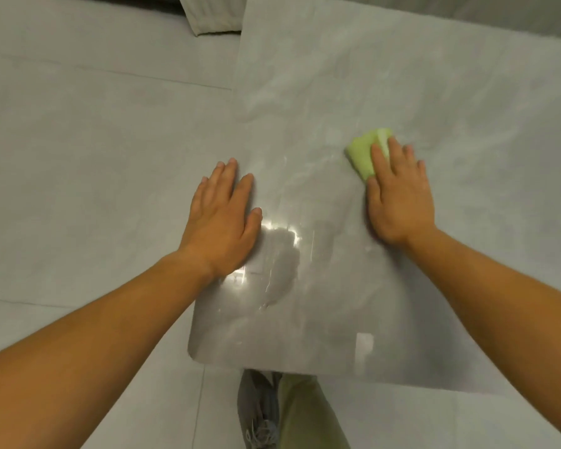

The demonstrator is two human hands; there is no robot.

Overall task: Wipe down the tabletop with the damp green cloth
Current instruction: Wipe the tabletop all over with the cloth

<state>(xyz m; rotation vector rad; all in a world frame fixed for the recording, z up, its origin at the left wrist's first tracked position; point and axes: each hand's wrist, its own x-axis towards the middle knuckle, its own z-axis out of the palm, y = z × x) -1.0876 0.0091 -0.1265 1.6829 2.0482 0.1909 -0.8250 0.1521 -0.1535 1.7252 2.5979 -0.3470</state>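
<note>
Two flat hands on a wet-looking tabletop [434,92].
Left hand [222,218] open, empty, braced at the glossy left edge: liable to skid. Right hand [399,196] straight-fingered, pressing, not gripping, the green cloth [363,155] mid-table: apt to slip free.

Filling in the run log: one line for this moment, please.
step: wiping | right hand: pressing cloth | left hand: flat on tabletop | tabletop partly wet

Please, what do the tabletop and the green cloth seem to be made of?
The tabletop: probably polished stone or a stone-look slab; grey veined pattern, glossy reflections. The green cloth: seems soft microfibre or sponge-like fabric; thick folded edge, matt surface under the right hand.
</note>
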